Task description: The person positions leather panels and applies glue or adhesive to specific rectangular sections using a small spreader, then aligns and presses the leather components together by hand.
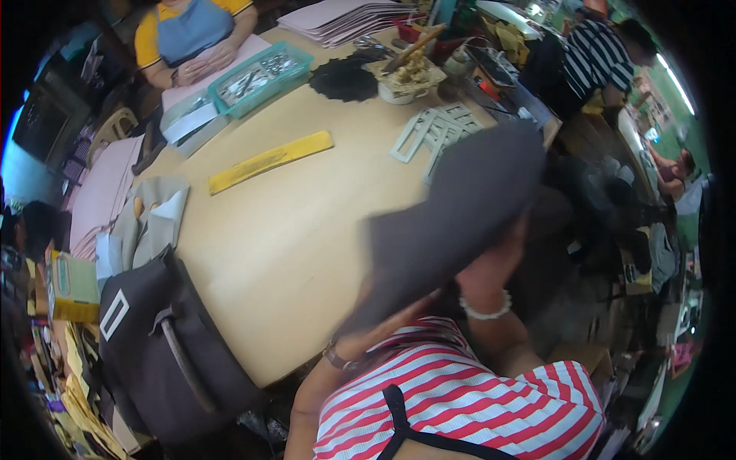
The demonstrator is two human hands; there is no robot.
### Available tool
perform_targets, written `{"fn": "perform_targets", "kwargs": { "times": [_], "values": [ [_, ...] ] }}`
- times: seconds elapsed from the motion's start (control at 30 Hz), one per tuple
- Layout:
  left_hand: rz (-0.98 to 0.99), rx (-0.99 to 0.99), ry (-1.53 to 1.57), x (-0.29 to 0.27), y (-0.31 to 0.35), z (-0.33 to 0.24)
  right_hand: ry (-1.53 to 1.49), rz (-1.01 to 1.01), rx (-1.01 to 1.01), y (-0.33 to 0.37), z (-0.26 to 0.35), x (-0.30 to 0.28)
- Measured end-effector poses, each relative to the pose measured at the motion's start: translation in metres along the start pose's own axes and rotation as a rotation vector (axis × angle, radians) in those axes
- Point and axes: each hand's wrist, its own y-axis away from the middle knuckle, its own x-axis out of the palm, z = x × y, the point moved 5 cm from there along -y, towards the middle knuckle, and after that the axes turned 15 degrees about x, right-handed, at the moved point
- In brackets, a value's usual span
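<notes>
A large, dark brown-grey sheet of material (460, 192), perhaps leather or cloth, is raised over the right side of the table and blurred by motion. My right hand (494, 264) grips its right edge, the fingertips hidden behind it. Along the lower edge, my left hand (410, 313) holds the same sheet, mostly covered by it. To the left, a dark bag (146, 345) with a strap handle (184, 360) lies at the table's edge. A white rectangular frame (115, 314) rests on the bag.
On the table (261, 253) are a yellow bar (272, 161), pale cut-out templates (418, 138), a teal tray of metal parts (261, 80), a tub of glue-like paste (402, 80) and stacked pink sheets (345, 19). A co-worker (192, 38) sits across; another person (598, 61) is at the right.
</notes>
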Motion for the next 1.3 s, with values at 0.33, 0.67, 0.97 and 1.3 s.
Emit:
{"fn": "perform_targets", "kwargs": {
  "times": [0.33, 0.67, 0.97, 1.3],
  "values": [
    [-0.767, -0.305, 0.176, -0.14, 0.128, 0.04, 1.215, 0.613, -0.426, 0.017, -0.093, 0.101],
    [-0.653, -0.448, -1.049, -0.135, 0.13, 0.01, 1.574, 0.426, -0.218, 0.025, -0.124, 0.028],
    [0.021, -0.235, -1.018, -0.041, 0.059, 0.045, 1.443, 0.239, -0.341, 0.003, -0.102, 0.017],
    [0.147, -0.281, -1.086, -0.026, 0.063, 0.063, 1.27, 0.348, -0.06, -0.1, -0.132, 0.066]
  ]
}}
